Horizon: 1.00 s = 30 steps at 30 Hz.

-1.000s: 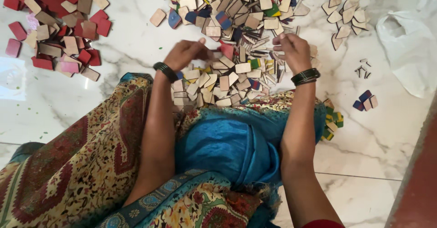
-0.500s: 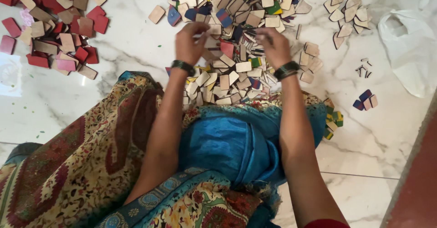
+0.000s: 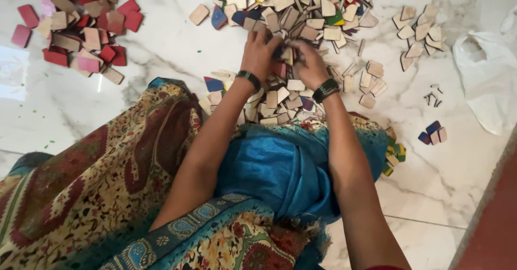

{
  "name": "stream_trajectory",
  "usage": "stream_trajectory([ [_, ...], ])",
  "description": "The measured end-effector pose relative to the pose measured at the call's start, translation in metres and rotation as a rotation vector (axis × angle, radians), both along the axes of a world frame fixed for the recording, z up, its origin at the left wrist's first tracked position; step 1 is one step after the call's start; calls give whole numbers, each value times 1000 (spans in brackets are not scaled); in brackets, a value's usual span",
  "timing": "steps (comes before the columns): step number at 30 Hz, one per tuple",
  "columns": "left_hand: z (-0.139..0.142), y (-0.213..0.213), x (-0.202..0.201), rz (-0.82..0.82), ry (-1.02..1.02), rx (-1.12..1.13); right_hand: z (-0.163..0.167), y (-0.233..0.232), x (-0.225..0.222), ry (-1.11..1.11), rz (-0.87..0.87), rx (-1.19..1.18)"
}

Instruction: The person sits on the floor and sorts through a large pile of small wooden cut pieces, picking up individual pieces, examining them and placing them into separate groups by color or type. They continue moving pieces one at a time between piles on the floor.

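Sitting on marble floor point(image 3: 161, 49), person had both hands in pile of wooden tiles point(image 3: 301, 16); left hand point(image 3: 261, 52) and right hand point(image 3: 308, 62) curled on tiles at pile's near edge, exact grip unclear. Risk: loose stack sliding, tiles scattering toward red tile pile point(image 3: 81, 27), mixing sorts

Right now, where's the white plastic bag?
In the head view, the white plastic bag lies on the marble floor at far right, beyond the small tile cluster.
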<state>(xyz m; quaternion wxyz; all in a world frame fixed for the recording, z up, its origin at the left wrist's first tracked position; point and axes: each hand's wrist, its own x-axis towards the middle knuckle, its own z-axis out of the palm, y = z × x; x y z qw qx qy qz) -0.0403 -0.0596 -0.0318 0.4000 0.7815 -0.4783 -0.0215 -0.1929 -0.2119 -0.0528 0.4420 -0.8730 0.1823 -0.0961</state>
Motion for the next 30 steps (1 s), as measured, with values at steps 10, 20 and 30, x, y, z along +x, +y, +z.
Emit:
stream_trajectory([
  [10,-5,45,-17,-154,295,-78,9,-12,-7,202,-14,551],
  [20,1,50,8,-20,624,-73,19,-35,-40,-116,-176,287],
  [30,8,25,-24,-116,1152,-301,63,24,0,-190,70,748],
])
